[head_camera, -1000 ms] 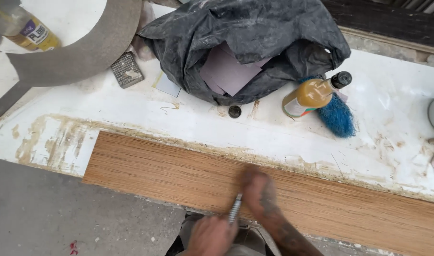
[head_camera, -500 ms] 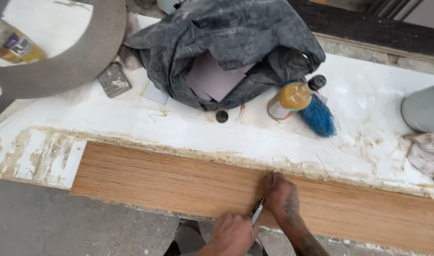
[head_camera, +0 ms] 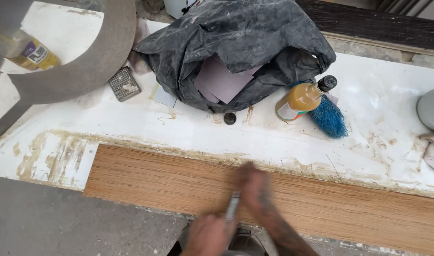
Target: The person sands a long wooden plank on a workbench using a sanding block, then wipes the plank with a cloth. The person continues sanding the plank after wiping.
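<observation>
A long oak-coloured wooden plank [head_camera: 155, 178] lies along the near edge of a stained white worktop [head_camera: 255, 130]. My left hand [head_camera: 206, 235], at the bottom of the view, is shut on a slim metal tool [head_camera: 232, 206] that points up onto the plank. My right hand [head_camera: 255, 186] rests on the plank just beyond the tool's far end. It is blurred by motion, so its grip is unclear. My tattooed forearm [head_camera: 286, 237] runs off toward the lower right.
Behind the plank stand a crumpled black plastic bag [head_camera: 236, 42] with pale sheets inside, an amber bottle [head_camera: 302, 99] lying on a blue brush [head_camera: 332, 118], a small black cap [head_camera: 230, 118], a metal grater block [head_camera: 124, 84], and a curved grey piece [head_camera: 84, 71]. Grey floor [head_camera: 46, 223] lies below.
Both hands and the tool slid right along the plank, then back left to about where they began. The view also shifted slightly.
</observation>
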